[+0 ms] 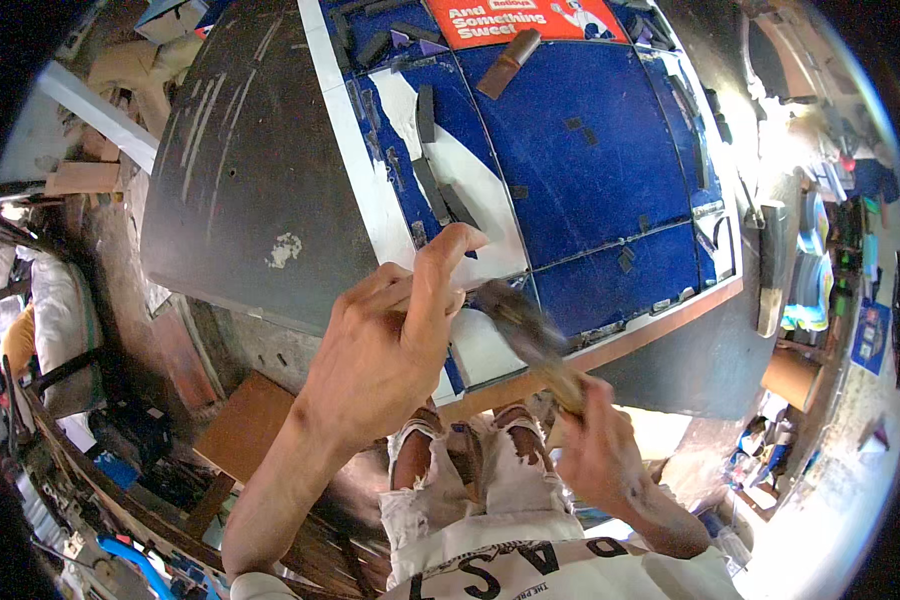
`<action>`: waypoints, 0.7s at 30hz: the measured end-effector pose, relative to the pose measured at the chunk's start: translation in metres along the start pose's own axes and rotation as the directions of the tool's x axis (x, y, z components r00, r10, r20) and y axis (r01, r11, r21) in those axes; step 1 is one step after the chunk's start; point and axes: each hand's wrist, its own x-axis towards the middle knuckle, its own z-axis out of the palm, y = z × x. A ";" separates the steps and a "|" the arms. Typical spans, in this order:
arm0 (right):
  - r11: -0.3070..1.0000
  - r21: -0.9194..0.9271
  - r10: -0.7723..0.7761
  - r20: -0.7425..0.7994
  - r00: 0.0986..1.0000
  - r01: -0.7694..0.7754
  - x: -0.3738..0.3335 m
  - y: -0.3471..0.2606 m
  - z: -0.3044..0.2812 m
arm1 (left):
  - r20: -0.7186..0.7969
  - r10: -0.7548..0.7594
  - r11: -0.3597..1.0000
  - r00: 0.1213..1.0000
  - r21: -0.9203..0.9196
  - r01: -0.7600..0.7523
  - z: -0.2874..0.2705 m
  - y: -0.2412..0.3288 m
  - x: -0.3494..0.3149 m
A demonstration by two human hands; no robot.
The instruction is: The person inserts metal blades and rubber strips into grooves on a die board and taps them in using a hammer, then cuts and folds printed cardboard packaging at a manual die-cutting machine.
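My right hand grips the wooden handle of a hammer, which is smeared by motion. Its dark head reaches up to the fingers of my left hand. Those fingers are curled in a pinch above the white lower left part of a blue panel; whatever they hold is hidden. Just beyond them, thin dark grey strips lie on a white patch of the panel. The panel is split into sections by dark seams and has a white border strip along its left side.
A dark, scratched table surface extends to the left under the panel. On the panel's far part lie a short brown piece and a red printed area. Shelves with mixed items stand at right. A brown board sits below the table's left edge.
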 end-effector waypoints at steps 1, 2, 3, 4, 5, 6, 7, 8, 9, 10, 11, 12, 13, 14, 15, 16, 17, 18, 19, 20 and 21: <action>0.995 0.007 0.097 0.127 0.987 -0.099 0.008 0.000 0.002 | -0.002 0.001 1.000 1.000 0.001 -0.001 0.000 -0.001 -0.001; 0.980 0.002 0.190 0.253 0.949 -0.197 0.013 0.000 0.003 | 0.022 -0.015 1.000 1.000 0.005 0.015 -0.001 -0.001 -0.003; 0.981 0.001 0.187 0.252 0.949 -0.194 0.013 -0.003 0.002 | 0.039 -0.027 1.000 0.999 0.004 0.027 -0.002 -0.001 -0.005; 0.983 0.020 0.175 0.236 0.956 -0.185 0.011 -0.006 -0.002 | 0.042 -0.032 0.999 0.999 0.010 0.032 -0.004 -0.002 -0.004; 0.984 0.038 0.162 0.222 0.961 -0.175 0.009 -0.008 -0.003 | 0.041 -0.074 0.997 0.996 0.034 0.073 -0.005 -0.001 -0.003; 0.984 0.038 0.160 0.225 0.961 -0.173 0.003 -0.006 -0.003 | 0.039 -0.115 0.992 0.993 0.056 0.113 -0.005 0.001 -0.001; 0.995 0.060 0.073 0.134 0.988 -0.082 -0.005 -0.004 -0.003 | 0.037 -0.120 0.991 0.992 0.057 0.118 -0.011 0.006 -0.002; 0.997 0.072 0.029 0.091 0.995 -0.036 -0.008 -0.001 -0.001 | 0.020 -0.229 0.973 0.973 0.012 0.229 -0.020 0.014 -0.004; 0.997 0.073 -0.013 0.045 0.999 0.009 -0.012 0.000 -0.001 | -0.081 -0.229 0.973 0.970 0.019 0.232 -0.023 0.016 -0.008; 0.993 0.007 -0.117 -0.029 0.993 0.117 -0.014 0.002 0.000 | -0.185 -0.227 0.972 0.956 0.022 0.235 -0.026 0.017 -0.012; 0.975 -0.071 -0.216 -0.100 0.971 0.210 -0.016 0.005 0.001 | -0.177 -0.225 0.973 0.958 0.014 0.232 -0.029 0.009 -0.021; 0.992 -0.113 -0.055 0.067 0.996 0.063 -0.015 0.005 -0.002 | -0.272 -0.050 0.968 0.961 0.225 0.114 -0.034 -0.001 -0.035; 0.992 -0.101 -0.072 0.069 0.995 0.079 -0.004 0.000 0.000 | -0.392 -0.090 0.976 0.916 0.148 0.160 -0.036 0.003 -0.052; 0.994 -0.055 0.107 0.211 0.972 -0.097 0.009 -0.004 0.007 | -0.500 -0.129 0.982 0.856 0.058 0.182 -0.032 0.002 -0.070; 0.960 -0.044 0.273 0.349 0.897 -0.275 0.017 -0.008 0.012 | -0.534 -0.423 0.895 0.732 -0.371 0.246 -0.013 0.001 -0.088; 0.967 -0.021 0.247 0.324 0.913 -0.254 0.021 -0.010 0.012 | -0.499 -0.447 0.891 0.743 -0.321 0.320 0.006 -0.001 -0.105; 0.966 -0.023 0.251 0.332 0.909 -0.258 0.016 -0.016 0.010 | -0.385 -0.555 0.828 0.738 -0.344 0.443 0.014 0.007 -0.111; 0.986 -0.012 0.168 0.212 0.963 -0.169 0.009 -0.020 0.006 | -0.256 -0.644 0.758 0.721 -0.344 0.554 0.023 0.014 -0.116; 0.998 -0.008 0.067 0.099 0.993 -0.067 0.005 -0.021 0.003 | -0.059 -0.772 0.608 0.633 -0.359 0.708 0.029 0.023 -0.113; 1.000 -0.031 0.008 0.062 0.998 -0.006 0.003 -0.021 0.000 | -0.014 -0.766 0.584 0.643 -0.434 0.686 0.036 0.026 -0.112; 0.999 -0.036 0.014 0.063 0.998 -0.011 0.005 -0.017 0.002 | 0.033 -0.754 0.554 0.656 -0.505 0.662 0.044 0.031 -0.111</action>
